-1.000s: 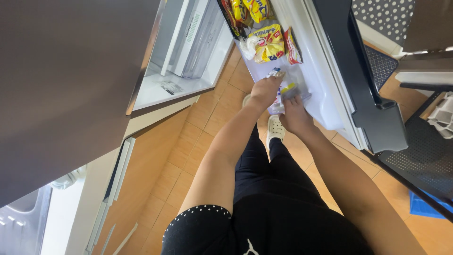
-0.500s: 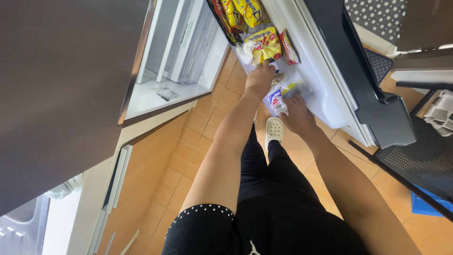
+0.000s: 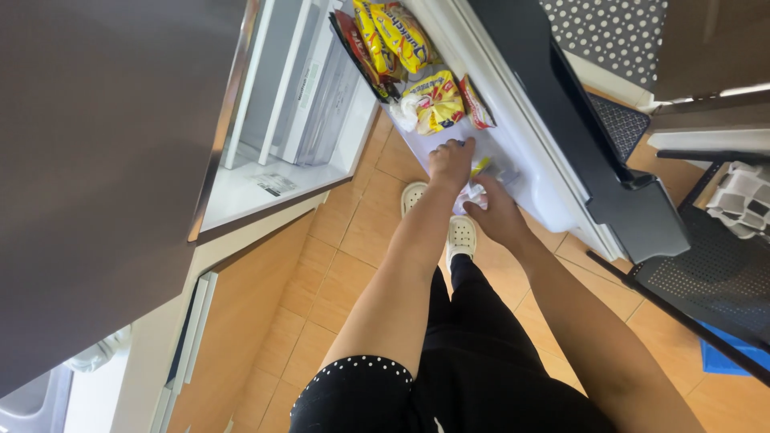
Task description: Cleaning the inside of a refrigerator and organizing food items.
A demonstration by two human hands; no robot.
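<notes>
Presently: left hand (image 3: 449,163) pressed flat on the white fridge-door shelf (image 3: 539,188); right hand (image 3: 493,215) pinching a small white-and-yellow crinkled packet (image 3: 479,183) at that shelf. Yellow-red snack bags (image 3: 437,100) already stowed behind; the packet not yet released.

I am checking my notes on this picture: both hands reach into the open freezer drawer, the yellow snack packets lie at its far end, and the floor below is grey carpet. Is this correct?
Not quite. In the head view the floor is orange-brown tile, not grey carpet. The rest holds: the left hand and right hand reach into the open drawer, with the yellow packets at its far end.
</notes>
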